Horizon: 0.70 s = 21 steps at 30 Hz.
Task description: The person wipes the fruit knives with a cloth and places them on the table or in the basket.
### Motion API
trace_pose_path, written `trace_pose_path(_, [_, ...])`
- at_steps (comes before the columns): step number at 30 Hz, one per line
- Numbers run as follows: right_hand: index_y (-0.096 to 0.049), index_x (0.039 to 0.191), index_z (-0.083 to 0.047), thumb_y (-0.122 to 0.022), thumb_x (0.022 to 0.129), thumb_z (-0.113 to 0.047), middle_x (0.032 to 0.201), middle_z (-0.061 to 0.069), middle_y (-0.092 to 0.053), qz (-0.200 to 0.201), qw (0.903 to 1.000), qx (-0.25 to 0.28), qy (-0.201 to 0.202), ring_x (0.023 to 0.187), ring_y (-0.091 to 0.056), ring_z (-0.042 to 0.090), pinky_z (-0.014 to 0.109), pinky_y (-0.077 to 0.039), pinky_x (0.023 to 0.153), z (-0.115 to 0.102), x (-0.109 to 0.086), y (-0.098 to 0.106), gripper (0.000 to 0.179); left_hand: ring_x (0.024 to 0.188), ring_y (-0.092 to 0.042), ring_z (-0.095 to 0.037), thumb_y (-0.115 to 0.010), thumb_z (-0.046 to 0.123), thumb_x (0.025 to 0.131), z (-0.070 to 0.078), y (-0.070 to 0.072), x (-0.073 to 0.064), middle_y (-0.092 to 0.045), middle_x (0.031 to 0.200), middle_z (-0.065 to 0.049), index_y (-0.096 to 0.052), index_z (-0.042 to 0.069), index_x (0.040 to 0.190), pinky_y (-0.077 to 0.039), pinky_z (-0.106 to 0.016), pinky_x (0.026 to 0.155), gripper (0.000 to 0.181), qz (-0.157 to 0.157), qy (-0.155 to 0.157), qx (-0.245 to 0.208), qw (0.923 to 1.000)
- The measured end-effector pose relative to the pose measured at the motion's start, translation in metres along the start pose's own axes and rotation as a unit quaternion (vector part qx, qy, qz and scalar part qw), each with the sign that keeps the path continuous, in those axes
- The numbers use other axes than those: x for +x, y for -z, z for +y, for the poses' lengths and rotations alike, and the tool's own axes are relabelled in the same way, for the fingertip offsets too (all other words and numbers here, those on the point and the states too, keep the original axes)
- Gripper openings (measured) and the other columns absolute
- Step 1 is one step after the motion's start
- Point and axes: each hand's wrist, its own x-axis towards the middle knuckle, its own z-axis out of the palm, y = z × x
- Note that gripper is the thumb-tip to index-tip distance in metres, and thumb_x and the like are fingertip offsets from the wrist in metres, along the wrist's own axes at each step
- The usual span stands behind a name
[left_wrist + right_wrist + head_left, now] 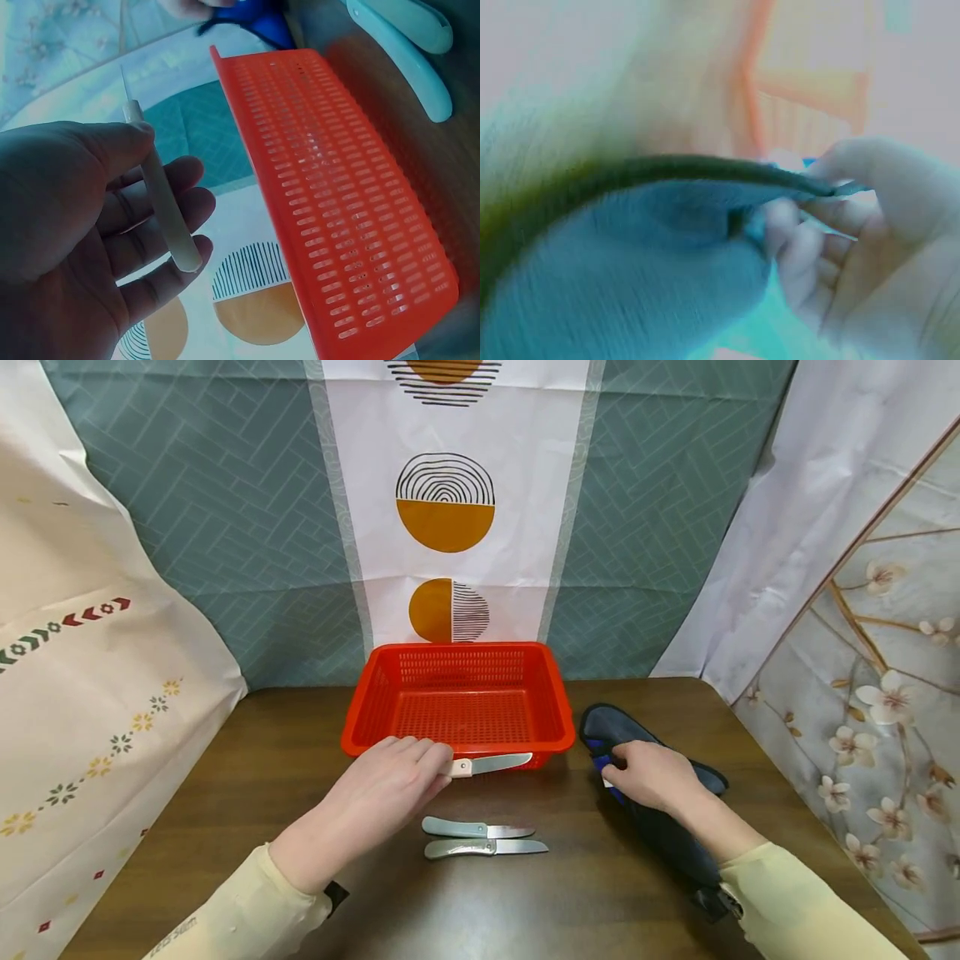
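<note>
Patterned cloth [247,527]: hung beyond both grips. Worktop [285,760]: brown, beneath both grips.

Basket [461,670]: red, slotted. Sits just beyond the left grip and to its right; ahead and to the left of the right grip.

Case [666,839]: dark blue, long, dark-edged. Lies under the right grip, showing beyond it and again on the person's side of it.

Left grip [393,777]: holding a pale knife [495,764] by the handle, thumb on one side, fingers on the other. Knife is off the worktop, blade pointing right from the grip, in front of the basket's near side; left wrist view shows it apart from the basket.

Right grip [660,772]: narrow, pinching the case's edge between thumb and fingers. Right wrist view blurred; cannot tell whether the case's mouth is spread.

Green knife [486,847] and blue knife [478,829]: on the worktop, nearer the person than the left grip and to its right. Side by side, handles left, blades right. Neither grip touches them.

Step in hand, my reading: pale knife lifted, case taken by its edge, other two knives not yet picked up. Next move, I judge, calls for a steady right pinch and a controlled left wrist: the blade points toward the right grip's side, so its tip wants careful aiming, clear of those fingers.
</note>
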Motion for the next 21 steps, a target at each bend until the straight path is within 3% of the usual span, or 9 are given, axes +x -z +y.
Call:
trace_pose_path(3, [-0.062,0.083,-0.009,-0.064,0.108,-0.026,0.078,0.003,-0.061,0.008,0.9882,0.153,-0.009,0.066,-0.058,0.021,0.035,-0.045,0.062,0.013,-0.010,0.012,0.030,0.066,-0.039,-0.013,-0.080,0.005,0.095,-0.002,-0.001,0.000,-0.038,0.074,0.006,-0.047,0.014,0.089,-0.035,-0.025,0.062,0.035,-0.002,0.004,-0.009,1.0000])
trace_pose_path(7, [-0.053,0.079,-0.005,-0.064,0.113,-0.026,0.085,0.003,-0.050,0.057,0.9480,0.313,0.008,0.076,-0.053,0.019,0.031,-0.041,0.067,0.027,-0.020,0.023,0.041,0.067,-0.041,-0.012,-0.083,0.006,0.094,-0.007,0.002,0.003,-0.040,0.076,0.007,-0.047,0.015,0.092,-0.038,-0.024,0.062,0.037,-0.015,0.009,-0.017,0.9997])
trace_pose_path(10, [-0.060,0.090,-0.001,-0.058,0.117,-0.022,0.095,0.003,-0.055,0.082,0.8916,0.443,0.049,0.088,-0.055,0.017,0.028,-0.046,0.073,0.034,-0.023,0.028,0.035,0.069,-0.046,-0.013,-0.086,0.009,0.094,-0.008,0.007,0.007,-0.044,0.078,0.007,-0.049,0.015,0.094,-0.041,-0.025,0.063,0.037,-0.023,0.014,-0.017,0.9995])
trace_pose_path(13, [-0.070,0.133,-0.001,-0.045,0.119,-0.020,0.132,0.002,-0.069,0.073,0.8126,0.570,0.094,0.115,-0.063,0.015,0.026,-0.053,0.090,0.034,-0.022,0.032,0.035,0.071,-0.049,-0.013,-0.088,0.011,0.093,-0.008,0.011,0.009,-0.048,0.079,0.006,-0.051,0.015,0.095,-0.044,-0.025,0.063,0.037,-0.026,0.019,-0.016,0.9993])
trace_pose_path(14, [-0.064,0.150,-0.005,-0.039,0.119,-0.020,0.148,0.001,-0.066,0.064,0.7816,0.612,0.105,0.129,-0.061,0.016,0.028,-0.053,0.098,0.034,-0.022,0.034,0.042,0.071,-0.049,-0.013,-0.088,0.011,0.094,-0.008,0.012,0.010,-0.049,0.080,0.006,-0.051,0.014,0.095,-0.045,-0.025,0.064,0.037,-0.027,0.020,-0.015,0.9993])
trace_pose_path(15, [-0.054,0.162,-0.009,-0.035,0.119,-0.021,0.161,-0.002,-0.058,0.058,0.7573,0.640,0.118,0.142,-0.053,0.016,0.027,-0.050,0.106,0.034,-0.022,0.036,0.049,0.071,-0.049,-0.013,-0.088,0.010,0.094,-0.008,0.012,0.011,-0.049,0.080,0.006,-0.052,0.014,0.095,-0.045,-0.025,0.063,0.036,-0.027,0.021,-0.014,0.9993])
trace_pose_path(17, [-0.042,0.170,-0.011,-0.029,0.118,-0.025,0.173,-0.005,-0.045,0.043,0.7128,0.688,0.132,0.157,-0.039,0.014,0.027,-0.044,0.115,0.031,-0.022,0.040,0.056,0.071,-0.050,-0.014,-0.087,0.010,0.094,-0.007,0.014,0.011,-0.050,0.079,0.006,-0.052,0.014,0.095,-0.045,-0.025,0.063,0.035,-0.028,0.022,-0.011,0.9993])
trace_pose_path(19, [-0.038,0.172,-0.011,-0.024,0.117,-0.029,0.176,-0.004,-0.040,0.030,0.6831,0.716,0.141,0.162,-0.031,0.012,0.027,-0.040,0.119,0.029,-0.023,0.044,0.059,0.070,-0.049,-0.014,-0.085,0.009,0.094,-0.006,0.015,0.012,-0.049,0.079,0.006,-0.052,0.014,0.094,-0.044,-0.025,0.062,0.034,-0.028,0.025,-0.007,0.9993])
trace_pose_path(21, [-0.042,0.170,-0.007,-0.022,0.118,-0.032,0.174,0.000,-0.044,0.029,0.6735,0.724,0.147,0.161,-0.036,0.015,0.029,-0.042,0.119,0.025,-0.023,0.048,0.060,0.069,-0.049,-0.014,-0.084,0.007,0.094,-0.006,0.017,0.012,-0.047,0.078,0.006,-0.051,0.014,0.093,-0.043,-0.025,0.062,0.034,-0.027,0.028,-0.005,0.9992])
